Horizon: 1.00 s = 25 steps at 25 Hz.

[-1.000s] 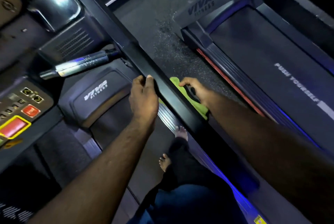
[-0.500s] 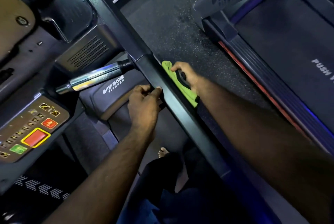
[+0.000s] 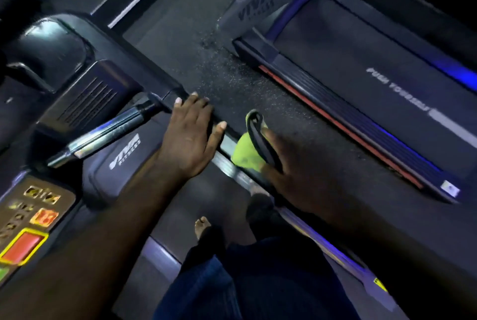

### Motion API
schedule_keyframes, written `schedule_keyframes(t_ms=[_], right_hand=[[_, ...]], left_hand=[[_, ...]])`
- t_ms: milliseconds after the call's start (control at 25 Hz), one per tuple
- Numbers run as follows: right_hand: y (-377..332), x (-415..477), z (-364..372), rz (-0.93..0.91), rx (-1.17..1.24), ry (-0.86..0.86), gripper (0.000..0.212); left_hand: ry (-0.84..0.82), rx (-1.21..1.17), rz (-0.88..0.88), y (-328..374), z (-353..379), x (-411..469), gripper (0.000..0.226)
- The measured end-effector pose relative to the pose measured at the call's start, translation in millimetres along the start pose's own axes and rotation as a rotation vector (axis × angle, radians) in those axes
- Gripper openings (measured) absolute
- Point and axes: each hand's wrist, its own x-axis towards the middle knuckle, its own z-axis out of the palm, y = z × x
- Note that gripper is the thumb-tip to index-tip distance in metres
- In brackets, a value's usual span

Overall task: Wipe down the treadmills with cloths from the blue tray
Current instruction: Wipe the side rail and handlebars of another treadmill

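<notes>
I stand on a dark treadmill whose black side handrail [image 3: 154, 74] runs diagonally from upper left toward lower right. My left hand [image 3: 191, 136] lies flat on top of that rail, fingers spread, holding nothing. Just to its right, my right hand [image 3: 291, 172] grips a lime-green cloth [image 3: 245, 152] against the rail's outer side; a dark band crosses the cloth. The view is motion-blurred. No blue tray is in sight.
The control console [image 3: 31, 216] with red and yellow buttons is at lower left, a silver grip bar [image 3: 103, 134] beside it. A second treadmill [image 3: 361, 92] lies at right across a strip of speckled floor [image 3: 232, 74]. My bare foot [image 3: 202, 226] is on the belt.
My left hand released its grip on the rail and now rests flat on it, further up. My right hand slid the green cloth back along the rail toward me.
</notes>
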Motion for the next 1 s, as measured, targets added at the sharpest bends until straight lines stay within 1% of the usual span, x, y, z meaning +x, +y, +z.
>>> schedule_keyframes(t_ms=[40,80,160,200,240,320,400,480,560,640,680,760,800,840,880,920,960,1000], right_hand=[[0.6,-32.3,-0.7,0.003,-0.154,0.055,0.075],[4.0,-62.7,1.2,0.056,-0.258,0.060,0.082],[12.5,-113.6,12.4,0.204,-0.360,0.029,0.088],[11.2,-124.2,20.5,0.237,-0.383,0.061,0.084],[7.3,-120.5,29.9,0.274,-0.387,0.126,0.077],[-17.2,-80.8,48.9,0.354,-0.376,0.283,0.067],[-55.7,-30.3,71.0,0.407,-0.379,0.405,0.069],[-80.2,-10.7,80.5,0.430,-0.357,0.448,0.071],[-71.4,-32.9,84.1,0.384,-0.398,0.424,0.074],[-45.2,-78.2,83.6,0.389,-0.427,0.453,0.076],[-30.2,-101.0,80.7,0.430,-0.435,0.488,0.076],[-15.1,-128.9,76.0,0.569,-0.418,0.561,0.073],[-17.8,-127.9,78.8,0.661,-0.401,0.593,0.072],[-25.4,-115.8,83.5,0.748,-0.375,0.629,0.071],[-37.5,-97.8,88.4,0.797,-0.336,0.656,0.070],[-50.7,-80.4,89.4,0.805,-0.308,0.661,0.069],[-58.9,-69.7,87.7,0.757,-0.317,0.641,0.068],[-58.5,-69.7,84.8,0.665,-0.342,0.584,0.067]], left_hand=[[-0.059,0.055,0.107,-7.8,1.2,5.5,0.055],[-0.099,0.096,0.180,-14.3,2.1,11.0,0.057],[-0.087,0.151,0.283,-18.8,1.1,15.9,0.054],[-0.057,0.175,0.312,-20.2,0.5,14.8,0.053],[-0.023,0.189,0.332,-20.5,1.3,14.9,0.051],[0.028,0.193,0.360,-20.8,2.0,14.3,0.047],[0.002,0.213,0.367,-25.2,5.5,16.1,0.047],[-0.051,0.242,0.370,-26.0,4.5,19.1,0.055],[-0.070,0.264,0.403,-24.2,1.9,19.9,0.059],[-0.065,0.282,0.451,-23.5,-0.4,19.9,0.052],[-0.086,0.298,0.458,-24.5,0.3,21.2,0.053],[-0.269,0.335,0.377,-23.1,-1.6,24.9,0.068],[-0.310,0.347,0.352,-22.9,-0.3,26.1,0.075],[-0.309,0.343,0.341,-24.3,2.9,27.3,0.078],[-0.327,0.329,0.322,-24.0,2.7,27.6,0.077],[-0.342,0.317,0.315,-23.4,1.8,28.5,0.076],[-0.340,0.306,0.318,-22.7,0.9,28.5,0.076],[-0.315,0.300,0.329,-23.0,1.2,27.8,0.077]])
